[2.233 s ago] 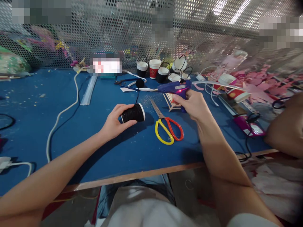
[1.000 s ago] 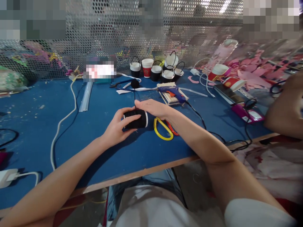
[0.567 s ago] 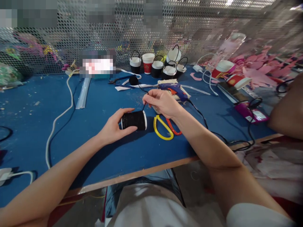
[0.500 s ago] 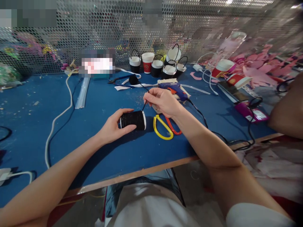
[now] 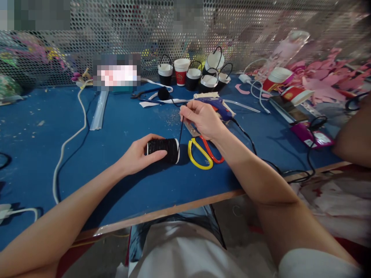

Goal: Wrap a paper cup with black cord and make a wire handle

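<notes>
My left hand grips a small cup wrapped in black cord, lying on its side on the blue table. My right hand pinches the black cord just above the cup's white rim and holds it taut. The cord runs on from my fingers to a black spool further back. Yellow and red scissors lie right of the cup, under my right wrist. A purple glue gun rests on wooden sticks behind my right hand.
Several small black and white cups with wire handles stand by the perforated metal screen. A white cable crosses the left side. Pink paper shapes, a phone and another person's arm are at the right.
My right hand set the glue gun down on the sticks, came to the cup, pinched the black cord and has drawn it up and back. My left hand kept hold of the cup.
</notes>
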The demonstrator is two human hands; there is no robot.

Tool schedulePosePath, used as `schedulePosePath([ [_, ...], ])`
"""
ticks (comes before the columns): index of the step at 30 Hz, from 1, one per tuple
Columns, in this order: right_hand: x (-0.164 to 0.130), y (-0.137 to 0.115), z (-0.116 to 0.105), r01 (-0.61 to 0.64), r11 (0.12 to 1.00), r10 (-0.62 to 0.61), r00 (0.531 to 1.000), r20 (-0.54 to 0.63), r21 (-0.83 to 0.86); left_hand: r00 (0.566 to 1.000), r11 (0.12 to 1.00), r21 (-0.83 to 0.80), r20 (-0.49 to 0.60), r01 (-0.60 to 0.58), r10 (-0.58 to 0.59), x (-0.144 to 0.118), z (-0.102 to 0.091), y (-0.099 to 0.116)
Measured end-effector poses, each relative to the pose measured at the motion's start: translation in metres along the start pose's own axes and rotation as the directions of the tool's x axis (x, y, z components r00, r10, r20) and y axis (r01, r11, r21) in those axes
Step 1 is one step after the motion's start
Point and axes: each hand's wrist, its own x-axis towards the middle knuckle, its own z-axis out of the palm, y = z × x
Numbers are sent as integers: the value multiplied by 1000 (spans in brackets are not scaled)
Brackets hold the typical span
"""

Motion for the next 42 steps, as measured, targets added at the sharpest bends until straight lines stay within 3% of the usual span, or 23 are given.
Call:
schedulePosePath([
  [13,-3,1,11,5,999,-6,1000,-15,-40,988,975,161,41,-154,149,-3,4,6],
  [21,-4,4,15,-56,996,59,998,30,-75,951,937,168,9,-307,310,-4,3,3],
  [31,-6,3,15,-106,978,123,989,86,-178,914,899,209,-42,-386,403,-4,2,3],
  [42,-8,11,19,-108,977,140,976,165,-186,862,851,249,-97,-463,497,-4,2,3],
])
